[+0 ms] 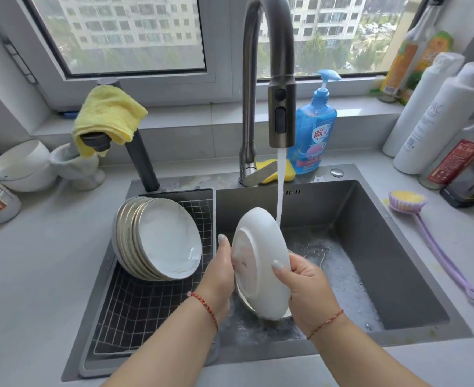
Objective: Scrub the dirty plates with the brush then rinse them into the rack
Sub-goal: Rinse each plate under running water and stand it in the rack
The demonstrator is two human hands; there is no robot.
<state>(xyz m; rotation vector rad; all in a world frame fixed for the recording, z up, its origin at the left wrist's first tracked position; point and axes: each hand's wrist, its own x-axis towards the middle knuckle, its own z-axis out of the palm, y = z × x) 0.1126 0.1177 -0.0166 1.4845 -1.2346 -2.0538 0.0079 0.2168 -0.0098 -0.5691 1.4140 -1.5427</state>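
Both hands are on it now: the left hand [221, 270] cups the near-left edge of the round white ceramic plate [259, 263], fingers wrapped behind the rim, while the right hand [308, 283] pinches the right edge, thumb laid over the plate's underside. The plate stands nearly on edge over the dark grey steel sink [397, 261], its back to the camera, and the stream of water [280, 191] from the tall brushed-metal tap [269, 65] drops just past its upper rim.

Here is the danger, as it looks from here: wet glaze, a hold by the edges only, and suds about. A slip would likely send it down onto what appears to be another pale dish lying beneath it on the sink floor, and that could mean a chip. The water may also be falling behind the plate instead of across it, which could leave soap on this side.

Now the containers. The wire mesh rack [146, 311] set in the sink's left part holds a leaning stack of white gold-rimmed plates [160, 238], with bare grid in front of them. The sink's floor carries grey foamy water. The lilac long-handled brush with yellow bristles [425, 227] lies on the counter to the right, well apart from both hands. The blue pump bottle of dish soap [314, 127] stands behind the tap.
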